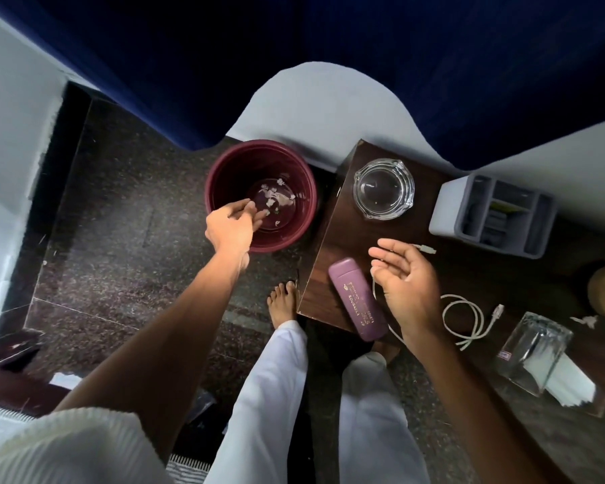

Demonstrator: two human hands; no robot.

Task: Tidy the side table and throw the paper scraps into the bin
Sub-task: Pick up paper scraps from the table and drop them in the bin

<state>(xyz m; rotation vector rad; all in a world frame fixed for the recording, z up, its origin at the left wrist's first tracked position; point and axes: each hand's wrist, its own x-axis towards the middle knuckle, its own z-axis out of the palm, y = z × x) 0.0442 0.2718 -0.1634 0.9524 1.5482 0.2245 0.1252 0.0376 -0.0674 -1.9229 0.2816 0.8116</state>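
A maroon bin [224,169] stands on the dark floor left of the wooden side table [336,221]. Several pale paper scraps [271,199] lie at its bottom. My left hand [233,227] hangs over the bin's near rim, fingers spread downward, with small bits at the fingertips. My right hand [404,279] hovers above the table with its palm up and fingers loosely curled, empty. One more paper scrap [584,320] lies on the table at the far right.
On the table are a glass ashtray [384,193], a purple case [358,303], a coiled white cable [463,317], a grey organiser [493,214] and an overturned glass [533,352] beside white papers. My bare foot [283,302] stands by the table's corner. A blue curtain hangs behind.
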